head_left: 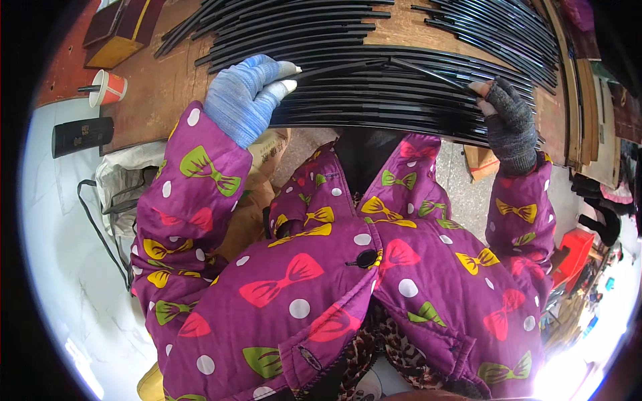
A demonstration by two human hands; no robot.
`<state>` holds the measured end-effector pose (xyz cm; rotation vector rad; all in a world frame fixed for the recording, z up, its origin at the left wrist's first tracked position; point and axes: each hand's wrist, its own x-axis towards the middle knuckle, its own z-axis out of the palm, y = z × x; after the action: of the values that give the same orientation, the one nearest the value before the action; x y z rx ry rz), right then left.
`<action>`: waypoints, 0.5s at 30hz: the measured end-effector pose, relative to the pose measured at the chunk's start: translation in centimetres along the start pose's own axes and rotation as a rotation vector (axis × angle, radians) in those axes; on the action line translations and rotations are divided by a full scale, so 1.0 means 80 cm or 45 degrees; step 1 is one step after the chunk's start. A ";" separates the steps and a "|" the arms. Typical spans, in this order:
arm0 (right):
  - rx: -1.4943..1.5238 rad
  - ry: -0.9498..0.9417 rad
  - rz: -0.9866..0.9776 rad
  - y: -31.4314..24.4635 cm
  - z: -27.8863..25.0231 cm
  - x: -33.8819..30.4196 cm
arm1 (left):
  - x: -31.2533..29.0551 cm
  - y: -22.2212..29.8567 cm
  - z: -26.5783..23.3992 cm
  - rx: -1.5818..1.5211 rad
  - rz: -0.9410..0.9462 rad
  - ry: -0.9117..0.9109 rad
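At upper centre of the frame, the left hand (244,100) and right hand (511,125) pinch opposite ends of a peaked black strip (334,69), apparently steadying it; black rods (374,109) beneath lie parallel, likely for order.

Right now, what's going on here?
Someone in a purple bow-patterned coat holds thin black rods over a brown wooden table. The left hand, in a pale blue knitted glove, pinches one; the right hand, in dark grey knit, another. They meet at an angle in between. Rows of similar rods lie on the table.
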<state>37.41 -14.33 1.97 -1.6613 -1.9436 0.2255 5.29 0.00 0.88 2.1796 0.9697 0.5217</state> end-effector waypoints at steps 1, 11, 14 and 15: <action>-0.024 0.002 0.028 0.000 0.000 -0.001 | 0.002 -0.002 0.002 0.005 0.021 0.005; 0.085 -0.055 0.031 -0.004 0.005 0.003 | -0.005 -0.007 0.000 -0.052 -0.025 0.018; 0.075 -0.030 0.101 0.001 0.006 -0.005 | 0.003 -0.011 0.006 -0.078 -0.026 0.013; 0.100 -0.010 0.104 0.005 0.007 -0.008 | 0.004 -0.011 0.008 -0.082 -0.022 0.011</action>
<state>37.49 -14.74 1.12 -1.6923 -1.8500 0.3361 5.44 0.42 -0.15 2.1113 0.9628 0.5475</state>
